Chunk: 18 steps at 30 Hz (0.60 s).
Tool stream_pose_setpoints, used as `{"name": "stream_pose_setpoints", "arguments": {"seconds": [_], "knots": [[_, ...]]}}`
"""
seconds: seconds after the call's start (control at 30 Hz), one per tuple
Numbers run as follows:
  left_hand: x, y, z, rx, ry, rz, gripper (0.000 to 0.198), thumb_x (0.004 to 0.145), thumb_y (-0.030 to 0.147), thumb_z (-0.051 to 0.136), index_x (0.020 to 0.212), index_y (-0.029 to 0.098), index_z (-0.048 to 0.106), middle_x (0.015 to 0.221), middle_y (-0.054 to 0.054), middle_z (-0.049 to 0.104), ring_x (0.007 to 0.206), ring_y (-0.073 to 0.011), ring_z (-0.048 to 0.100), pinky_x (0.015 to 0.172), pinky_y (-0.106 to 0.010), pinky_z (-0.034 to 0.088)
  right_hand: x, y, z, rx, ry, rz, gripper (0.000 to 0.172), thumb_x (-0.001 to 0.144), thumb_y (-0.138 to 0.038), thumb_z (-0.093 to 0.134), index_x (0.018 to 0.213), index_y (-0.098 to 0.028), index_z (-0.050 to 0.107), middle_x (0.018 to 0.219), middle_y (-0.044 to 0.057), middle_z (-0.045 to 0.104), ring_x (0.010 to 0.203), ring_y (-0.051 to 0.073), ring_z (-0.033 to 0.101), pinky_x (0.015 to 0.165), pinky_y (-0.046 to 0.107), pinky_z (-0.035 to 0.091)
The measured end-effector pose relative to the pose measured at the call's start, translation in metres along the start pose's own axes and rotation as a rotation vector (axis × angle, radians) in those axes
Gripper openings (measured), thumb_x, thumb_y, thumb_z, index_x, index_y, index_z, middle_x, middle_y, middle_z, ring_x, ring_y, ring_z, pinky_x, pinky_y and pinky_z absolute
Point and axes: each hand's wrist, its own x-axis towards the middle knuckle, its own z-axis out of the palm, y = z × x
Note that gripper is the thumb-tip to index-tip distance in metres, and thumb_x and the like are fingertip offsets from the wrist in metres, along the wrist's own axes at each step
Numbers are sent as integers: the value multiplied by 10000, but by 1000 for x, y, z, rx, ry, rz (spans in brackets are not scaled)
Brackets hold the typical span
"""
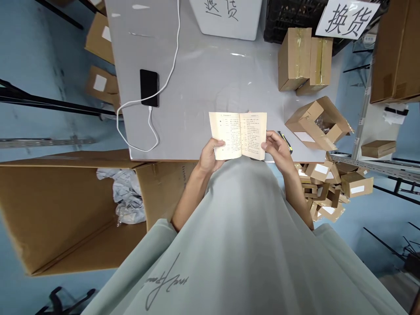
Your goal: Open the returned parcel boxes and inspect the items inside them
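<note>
An open book (228, 135) with yellowed, printed pages lies spread between my hands at the table's front edge. My left hand (211, 155) grips its left page, the thumb on top near the lower outer corner. On the other side my right hand (274, 148) holds the right page, its thumb pressed on the outer margin. The fingers beneath the book are mostly hidden. Just right of my right hand, a yellow and black utility knife (286, 142) rests on the table, partly covered by the hand.
On the grey table (197, 78) lie a black phone (149, 87) and a white cable (170, 72). Taped cartons (297, 59) and an opened carton (318, 124) stand to the right. A white bin (226, 22) is at the back. A large open box (65, 210) sits lower left.
</note>
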Motion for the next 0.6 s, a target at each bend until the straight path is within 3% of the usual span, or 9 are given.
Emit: {"name": "stream_pose_setpoints", "arguments": {"seconds": [0.2, 0.37, 0.6], "knots": [[-1, 4, 3, 8, -51, 0, 837, 799, 449, 670, 1595, 199, 607, 1490, -151, 774, 1475, -497, 657, 1197, -641, 604, -1, 1, -2, 10, -15, 10, 547, 919, -751, 842, 1174, -283, 722, 1209, 70, 811, 1127, 273, 775, 1020, 459, 648], [-1, 5, 6, 66, 4, 38, 821, 774, 439, 690, 1560, 209, 637, 1402, -150, 807, 1452, -512, 677, 1138, -655, 643, -1, 0, -1, -25, -23, 23, 567, 917, -786, 826, 1165, -288, 723, 1190, 72, 802, 1112, 281, 770, 1000, 472, 645], [-2, 5, 7, 53, 1, 34, 867, 720, 386, 689, 1563, 187, 647, 1444, -161, 797, 1474, -527, 663, 1144, -682, 635, -3, -1, 1, -28, -19, 30, 627, 870, -836, 849, 1151, -290, 723, 1236, 74, 792, 1101, 277, 771, 1014, 471, 653]]}}
